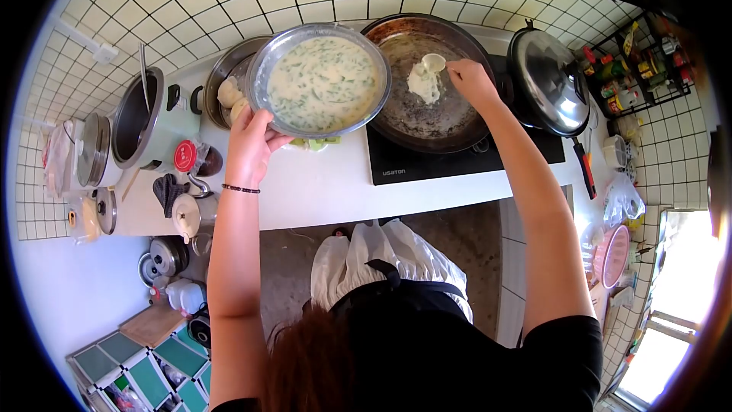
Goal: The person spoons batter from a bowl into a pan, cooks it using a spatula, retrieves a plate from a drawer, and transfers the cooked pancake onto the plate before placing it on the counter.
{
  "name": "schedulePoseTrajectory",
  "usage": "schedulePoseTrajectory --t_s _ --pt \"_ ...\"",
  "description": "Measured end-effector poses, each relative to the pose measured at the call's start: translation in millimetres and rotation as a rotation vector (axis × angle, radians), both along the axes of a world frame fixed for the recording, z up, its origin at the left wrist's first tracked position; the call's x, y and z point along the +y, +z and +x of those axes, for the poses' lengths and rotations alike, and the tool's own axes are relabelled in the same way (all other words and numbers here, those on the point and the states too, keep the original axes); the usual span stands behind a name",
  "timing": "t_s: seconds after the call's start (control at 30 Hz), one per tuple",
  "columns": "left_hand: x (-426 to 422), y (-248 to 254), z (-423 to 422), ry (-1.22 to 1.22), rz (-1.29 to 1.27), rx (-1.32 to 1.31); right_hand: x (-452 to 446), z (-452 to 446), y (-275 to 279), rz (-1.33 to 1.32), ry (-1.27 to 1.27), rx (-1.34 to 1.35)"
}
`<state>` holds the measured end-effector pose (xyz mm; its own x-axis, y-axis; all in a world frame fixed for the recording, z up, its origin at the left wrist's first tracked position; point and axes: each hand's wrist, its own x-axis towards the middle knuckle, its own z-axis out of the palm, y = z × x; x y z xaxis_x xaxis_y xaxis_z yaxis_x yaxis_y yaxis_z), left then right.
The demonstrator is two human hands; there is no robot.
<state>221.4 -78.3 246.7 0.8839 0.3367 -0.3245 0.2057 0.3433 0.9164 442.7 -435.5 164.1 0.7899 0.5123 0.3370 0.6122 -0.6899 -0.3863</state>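
Observation:
My left hand (255,137) grips the near-left rim of a shiny metal bowl (258,80), thumb and fingers at its edge. Pale batter with chopped greens (324,80) fills much of that bowl, which is held beside the pan's left side. Over the wide dark frying pan (393,118), my right hand (471,82) is closed on a spoon (434,62); its handle is mostly hidden by the fingers. Just below the spoon, a small mound of batter (424,88) lies on the pan's bottom. The pan sits on a black induction cooktop (442,164).
Right of the pan stands a lidded pan (545,61) with a red-black handle (585,170) jutting forward. A pot holding pale round pieces (229,93) is partly behind the bowl. Further left are a pressure cooker (171,137), a red-lidded jar (185,156) and a kettle (186,214).

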Motion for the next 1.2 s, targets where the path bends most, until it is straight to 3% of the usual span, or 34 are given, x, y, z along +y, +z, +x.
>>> schedulePoseTrajectory --t_s 0.13,0.23,0.33,0.37,0.47,0.57,0.67,0.77,0.87,0.97,1.07,1.2 --pt "0.0 -2.5 -2.1 -0.002 -0.003 -0.001 0.1 -12.1 22.9 -0.029 -0.010 -0.021" --pt "-1.4 -3.2 -3.8 -0.004 -0.012 -0.004 -7.2 -17.1 38.3 0.097 -0.173 0.023" --pt "-1.4 -4.8 -4.7 -0.014 -0.022 -0.002 -21.2 -10.1 46.8 0.325 -0.444 0.305" --pt "-1.6 -5.1 -4.9 -0.018 -0.026 -0.004 -26.8 -10.1 52.9 0.622 -0.524 0.569" --pt "-2.4 -4.4 -5.7 -0.069 -0.018 -0.021 -33.9 -20.4 83.2 1.062 -0.465 0.837" --pt "-5.5 -4.6 -1.9 -0.095 -0.057 -0.026 -35.2 -28.2 114.2 1.117 -0.350 0.887" --pt "-11.6 -10.5 2.2 -0.101 -0.093 -0.058 -8.0 -55.8 160.3 0.987 -0.162 0.795" --pt "-18.1 -9.4 7.3 -0.133 -0.079 -0.065 24.8 -71.8 176.8 0.668 -0.099 0.582" --pt "-22.1 -9.4 13.1 -0.156 -0.056 -0.043 55.7 -83.8 169.9 0.240 0.017 0.113" --pt "-30.3 -6.4 15.8 -0.177 -0.092 -0.064 70.1 -85.7 159.4 0.114 0.256 -0.155" --pt "-35.3 -3.6 18.3 -0.190 -0.105 -0.072 70.6 -83.2 147.6 -0.017 0.280 -0.168" --pt "-42.6 4.3 18.0 -0.191 -0.108 -0.061 56.3 -82.7 148.7 0.017 0.176 0.013"
